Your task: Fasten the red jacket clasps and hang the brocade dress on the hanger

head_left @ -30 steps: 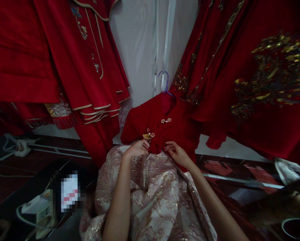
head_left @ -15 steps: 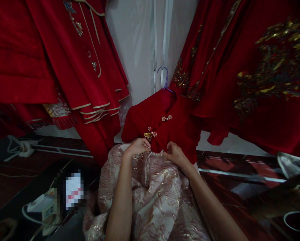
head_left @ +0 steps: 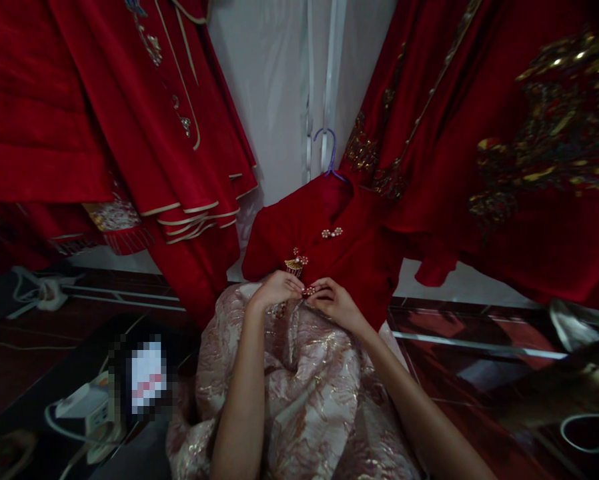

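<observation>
A red garment top (head_left: 274,233) hangs from a purple hanger (head_left: 332,150), above a pale pink and gold brocade skirt (head_left: 309,387). Pearl-like flower fasteners (head_left: 332,233) cross its front, and a gold fan-shaped pendant (head_left: 294,267) hangs beside another one. Lower down, a small beaded flower fastener (head_left: 309,291) shows between my fingertips. My left hand (head_left: 279,289) pinches its left side, fingers closed. From the right, my right hand (head_left: 335,303) pinches the other side with thumb and fingertips. The exact grip of the fingers is partly hidden.
Red garments with pale trim (head_left: 154,153) hang on the left; gold-embroidered red ones (head_left: 554,133) hang on the right. A white metal rail (head_left: 479,345) runs low at right. At lower left are a pixelated screen (head_left: 147,377) and a white power strip (head_left: 97,413) with cords.
My right hand has moved left and slightly up, closing the gap to my left hand. The lower beaded fastener now shows between them. My left hand has barely shifted.
</observation>
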`<state>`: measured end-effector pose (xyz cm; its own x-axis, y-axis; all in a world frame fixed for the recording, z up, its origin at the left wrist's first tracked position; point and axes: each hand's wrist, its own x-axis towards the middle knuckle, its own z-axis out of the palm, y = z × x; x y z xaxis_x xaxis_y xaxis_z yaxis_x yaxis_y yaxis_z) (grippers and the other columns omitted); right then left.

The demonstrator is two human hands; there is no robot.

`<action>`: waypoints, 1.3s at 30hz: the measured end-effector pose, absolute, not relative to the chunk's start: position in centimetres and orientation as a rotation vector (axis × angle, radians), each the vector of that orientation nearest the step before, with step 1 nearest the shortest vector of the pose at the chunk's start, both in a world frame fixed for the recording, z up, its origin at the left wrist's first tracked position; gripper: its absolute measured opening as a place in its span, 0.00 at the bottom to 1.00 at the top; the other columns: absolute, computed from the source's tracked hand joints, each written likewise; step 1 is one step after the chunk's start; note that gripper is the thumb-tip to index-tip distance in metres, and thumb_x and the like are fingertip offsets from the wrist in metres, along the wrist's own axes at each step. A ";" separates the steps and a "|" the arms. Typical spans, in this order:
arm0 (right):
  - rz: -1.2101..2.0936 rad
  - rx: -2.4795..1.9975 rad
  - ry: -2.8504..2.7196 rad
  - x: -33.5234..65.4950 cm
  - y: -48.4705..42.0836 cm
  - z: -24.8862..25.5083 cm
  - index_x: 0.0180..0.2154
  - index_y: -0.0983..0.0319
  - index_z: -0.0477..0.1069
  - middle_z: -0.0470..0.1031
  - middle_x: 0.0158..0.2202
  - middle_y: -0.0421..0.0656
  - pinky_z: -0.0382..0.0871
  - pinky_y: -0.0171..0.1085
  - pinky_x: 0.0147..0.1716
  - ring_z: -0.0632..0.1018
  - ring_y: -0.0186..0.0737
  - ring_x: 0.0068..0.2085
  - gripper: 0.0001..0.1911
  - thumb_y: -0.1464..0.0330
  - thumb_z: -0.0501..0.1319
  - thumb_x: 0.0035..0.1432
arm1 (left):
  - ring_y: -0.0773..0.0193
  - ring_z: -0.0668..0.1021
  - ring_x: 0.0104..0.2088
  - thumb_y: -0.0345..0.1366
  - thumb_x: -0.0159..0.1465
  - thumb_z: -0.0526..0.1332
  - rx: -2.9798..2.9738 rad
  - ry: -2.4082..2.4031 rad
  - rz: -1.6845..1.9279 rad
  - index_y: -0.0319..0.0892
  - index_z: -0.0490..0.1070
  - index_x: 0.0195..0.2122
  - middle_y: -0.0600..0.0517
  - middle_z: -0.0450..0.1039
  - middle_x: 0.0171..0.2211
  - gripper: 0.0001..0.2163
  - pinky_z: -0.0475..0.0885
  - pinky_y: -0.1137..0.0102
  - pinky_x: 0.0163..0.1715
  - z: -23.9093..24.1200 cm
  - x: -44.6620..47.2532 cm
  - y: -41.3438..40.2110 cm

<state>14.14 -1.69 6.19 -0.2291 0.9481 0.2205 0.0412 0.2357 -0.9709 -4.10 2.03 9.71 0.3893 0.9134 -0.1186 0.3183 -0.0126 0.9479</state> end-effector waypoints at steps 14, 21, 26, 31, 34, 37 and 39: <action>1.108 -0.963 -1.534 14.1 -1.4 5.3 0.44 0.62 0.65 0.70 0.47 0.48 0.71 0.38 0.45 0.77 0.35 0.41 0.16 0.64 0.61 0.53 | 0.65 0.78 0.30 0.30 0.49 0.64 1.746 1.179 0.735 0.33 0.75 0.32 0.47 0.78 0.28 0.09 0.72 0.72 0.34 9.4 -3.9 1.9; 1.214 -0.928 -1.516 14.0 -1.7 6.0 0.45 0.63 0.67 0.69 0.49 0.50 0.70 0.41 0.48 0.77 0.38 0.44 0.19 0.63 0.62 0.51 | 0.65 0.78 0.31 0.29 0.52 0.60 1.844 1.140 0.712 0.35 0.75 0.32 0.49 0.78 0.28 0.08 0.72 0.73 0.33 9.5 -4.5 1.9; 1.307 -1.011 -1.578 15.5 -2.0 7.3 0.50 0.63 0.66 0.68 0.53 0.52 0.71 0.42 0.47 0.76 0.41 0.47 0.25 0.64 0.64 0.50 | 0.69 0.75 0.29 0.24 0.48 0.61 1.961 1.277 0.822 0.35 0.72 0.35 0.50 0.75 0.30 0.11 0.69 0.76 0.30 9.2 -4.8 2.2; 1.084 -1.178 -1.723 17.9 -2.2 8.7 0.49 0.63 0.68 0.75 0.43 0.50 0.74 0.42 0.39 0.78 0.39 0.37 0.21 0.64 0.62 0.53 | 0.69 0.74 0.30 0.31 0.48 0.66 2.014 1.245 0.788 0.37 0.72 0.33 0.52 0.73 0.30 0.11 0.67 0.76 0.30 9.2 -4.9 2.1; 1.050 -1.164 -1.721 17.8 -1.8 8.0 0.46 0.63 0.69 0.76 0.38 0.47 0.73 0.41 0.41 0.77 0.38 0.37 0.17 0.66 0.60 0.54 | 0.68 0.74 0.30 0.36 0.48 0.67 2.033 1.192 0.743 0.39 0.73 0.34 0.52 0.73 0.29 0.12 0.67 0.75 0.30 9.0 -4.2 2.1; 1.069 -1.154 -1.680 16.7 -1.3 6.5 0.45 0.64 0.68 0.76 0.39 0.47 0.71 0.42 0.46 0.77 0.38 0.41 0.16 0.68 0.61 0.53 | 0.67 0.74 0.28 0.36 0.49 0.67 2.055 1.204 0.701 0.39 0.74 0.32 0.52 0.74 0.27 0.11 0.67 0.75 0.28 8.6 -3.3 2.3; 1.057 -1.159 -1.671 16.0 -1.1 5.7 0.45 0.64 0.69 0.76 0.41 0.48 0.70 0.44 0.48 0.77 0.39 0.43 0.17 0.68 0.62 0.52 | 0.67 0.75 0.27 0.37 0.50 0.66 2.084 1.239 0.700 0.39 0.74 0.31 0.51 0.75 0.27 0.09 0.66 0.75 0.28 8.5 -3.0 2.3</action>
